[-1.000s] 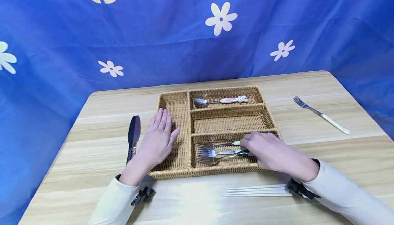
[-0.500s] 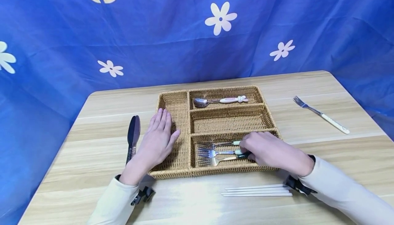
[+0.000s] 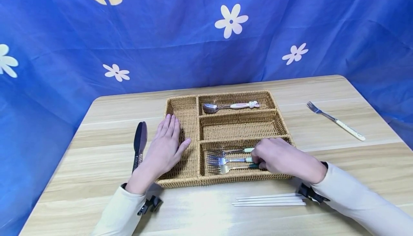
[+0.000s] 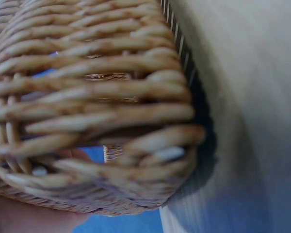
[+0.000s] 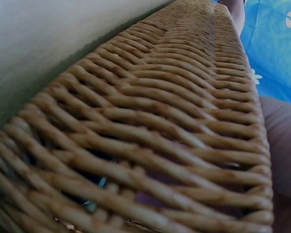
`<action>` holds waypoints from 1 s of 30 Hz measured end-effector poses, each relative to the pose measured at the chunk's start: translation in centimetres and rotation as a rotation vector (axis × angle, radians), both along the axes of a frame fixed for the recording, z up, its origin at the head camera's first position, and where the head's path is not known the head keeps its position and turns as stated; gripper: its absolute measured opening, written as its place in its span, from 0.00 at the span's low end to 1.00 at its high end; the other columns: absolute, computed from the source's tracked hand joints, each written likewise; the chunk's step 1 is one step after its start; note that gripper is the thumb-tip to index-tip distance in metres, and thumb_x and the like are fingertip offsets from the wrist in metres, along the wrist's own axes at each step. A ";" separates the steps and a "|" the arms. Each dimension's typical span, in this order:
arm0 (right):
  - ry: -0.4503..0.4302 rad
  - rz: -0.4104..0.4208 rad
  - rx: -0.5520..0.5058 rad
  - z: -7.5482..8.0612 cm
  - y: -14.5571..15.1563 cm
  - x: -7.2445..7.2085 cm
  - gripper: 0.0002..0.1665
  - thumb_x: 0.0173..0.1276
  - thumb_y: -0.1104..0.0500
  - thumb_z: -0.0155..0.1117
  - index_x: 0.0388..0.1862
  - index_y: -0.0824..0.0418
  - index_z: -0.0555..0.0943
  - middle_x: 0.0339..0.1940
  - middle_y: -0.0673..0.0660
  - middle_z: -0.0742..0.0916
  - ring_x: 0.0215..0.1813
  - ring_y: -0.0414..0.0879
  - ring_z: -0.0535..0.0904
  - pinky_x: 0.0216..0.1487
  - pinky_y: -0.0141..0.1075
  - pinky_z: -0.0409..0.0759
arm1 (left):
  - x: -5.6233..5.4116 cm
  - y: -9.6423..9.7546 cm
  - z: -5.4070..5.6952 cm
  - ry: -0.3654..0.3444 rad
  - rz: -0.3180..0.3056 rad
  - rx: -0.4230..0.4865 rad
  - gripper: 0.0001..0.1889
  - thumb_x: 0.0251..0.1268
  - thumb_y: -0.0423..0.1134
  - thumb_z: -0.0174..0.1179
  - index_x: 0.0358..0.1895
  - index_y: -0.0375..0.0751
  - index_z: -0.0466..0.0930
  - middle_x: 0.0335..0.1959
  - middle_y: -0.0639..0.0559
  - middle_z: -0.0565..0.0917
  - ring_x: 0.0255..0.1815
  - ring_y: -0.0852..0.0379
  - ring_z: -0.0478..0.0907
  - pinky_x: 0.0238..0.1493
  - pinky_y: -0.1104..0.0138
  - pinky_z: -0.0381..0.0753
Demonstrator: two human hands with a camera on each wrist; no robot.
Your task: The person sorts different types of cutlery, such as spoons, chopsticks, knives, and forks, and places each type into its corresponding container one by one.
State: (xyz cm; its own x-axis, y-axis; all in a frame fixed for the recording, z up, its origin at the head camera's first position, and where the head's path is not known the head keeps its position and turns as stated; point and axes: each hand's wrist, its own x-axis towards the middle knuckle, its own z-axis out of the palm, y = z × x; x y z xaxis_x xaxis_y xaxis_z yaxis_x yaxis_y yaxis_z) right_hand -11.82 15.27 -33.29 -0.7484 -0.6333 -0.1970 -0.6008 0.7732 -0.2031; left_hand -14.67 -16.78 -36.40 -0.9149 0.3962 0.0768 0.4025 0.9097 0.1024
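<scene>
A wicker cutlery tray (image 3: 198, 139) with several compartments lies on the table. My right hand (image 3: 277, 157) reaches into its front right compartment, fingers curled at the handle of a fork with a dark green handle (image 3: 226, 169); the handle's end is hidden. Beside it lie a fork with a mint handle (image 3: 222, 161) and a fork with a pale green handle (image 3: 222, 153). My left hand (image 3: 164, 144) rests on the tray's left side, fingers straight and thumb spread. Both wrist views are mostly filled by the tray's woven wall (image 4: 102, 92), (image 5: 150, 111).
A spoon with a rabbit-topped handle (image 3: 240, 105) lies in the back compartment. Two dark knives (image 3: 140, 139) lie left of the tray, several white chopsticks (image 3: 267, 201) in front of it. One fork with a cream handle (image 3: 350, 130) is at right. A blue curtain (image 3: 180, 49) hangs behind.
The dark green-handled fork has come down from a tilt to lie alongside the other forks, its handle lowering with my right hand. My left hand has stayed in place.
</scene>
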 end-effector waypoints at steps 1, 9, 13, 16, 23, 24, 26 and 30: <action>-0.001 0.004 0.003 0.0 0.0 0.0 0.13 0.53 0.63 0.75 0.20 0.47 0.80 0.23 0.40 0.80 0.26 0.37 0.74 0.28 0.34 0.78 | 0.0 0.0 0.0 0.000 0.001 0.000 0.40 0.77 0.56 0.38 0.72 0.20 0.48 0.74 0.27 0.47 0.77 0.36 0.37 0.76 0.49 0.38; 0.047 0.072 -0.055 -0.3 0.3 0.0 0.14 0.53 0.64 0.75 0.21 0.47 0.80 0.21 0.41 0.78 0.24 0.36 0.72 0.23 0.31 0.74 | 0.2 0.1 0.0 -0.006 0.006 0.004 0.39 0.78 0.55 0.37 0.71 0.20 0.47 0.74 0.27 0.46 0.77 0.36 0.38 0.76 0.48 0.39; 0.090 0.100 -0.094 -0.3 0.6 -0.1 0.11 0.55 0.62 0.74 0.23 0.46 0.82 0.23 0.40 0.80 0.26 0.35 0.73 0.24 0.31 0.75 | 0.2 0.1 0.1 -0.007 0.012 0.001 0.38 0.78 0.55 0.36 0.72 0.20 0.47 0.74 0.27 0.47 0.77 0.36 0.37 0.76 0.49 0.39; 0.184 0.105 -0.238 -0.3 1.4 -0.1 0.05 0.57 0.61 0.72 0.28 0.50 0.85 0.27 0.42 0.84 0.29 0.35 0.78 0.30 0.33 0.81 | 0.2 0.2 0.2 -0.007 0.006 -0.001 0.38 0.78 0.55 0.36 0.72 0.20 0.47 0.74 0.27 0.46 0.77 0.36 0.37 0.76 0.49 0.39; 0.414 -0.059 -0.406 1.6 5.9 -0.8 0.07 0.56 0.63 0.72 0.35 0.58 0.86 0.31 0.49 0.88 0.28 0.37 0.80 0.30 0.33 0.83 | 0.2 0.3 0.1 0.013 -0.007 0.001 0.37 0.78 0.52 0.38 0.71 0.19 0.49 0.74 0.27 0.48 0.77 0.36 0.39 0.76 0.50 0.39; 0.428 -0.096 -0.391 1.9 6.8 -0.9 0.07 0.56 0.63 0.73 0.35 0.58 0.86 0.30 0.50 0.88 0.27 0.36 0.79 0.28 0.32 0.81 | 0.2 0.2 0.1 0.015 -0.007 0.001 0.37 0.78 0.52 0.38 0.71 0.19 0.49 0.74 0.27 0.48 0.77 0.36 0.39 0.76 0.50 0.39; 0.452 -0.174 -0.357 2.0 8.6 -1.0 0.08 0.55 0.63 0.73 0.35 0.59 0.86 0.28 0.50 0.87 0.25 0.35 0.77 0.24 0.30 0.78 | 0.2 0.2 0.1 0.012 -0.005 -0.005 0.37 0.78 0.52 0.38 0.71 0.19 0.49 0.74 0.27 0.47 0.77 0.37 0.39 0.76 0.50 0.39; 0.560 -0.289 -0.298 1.9 12.4 -1.3 0.07 0.53 0.65 0.73 0.33 0.61 0.86 0.25 0.53 0.87 0.23 0.42 0.78 0.21 0.35 0.76 | 0.3 0.1 0.2 0.011 0.002 -0.010 0.37 0.78 0.53 0.37 0.71 0.19 0.48 0.74 0.27 0.46 0.77 0.37 0.38 0.76 0.51 0.38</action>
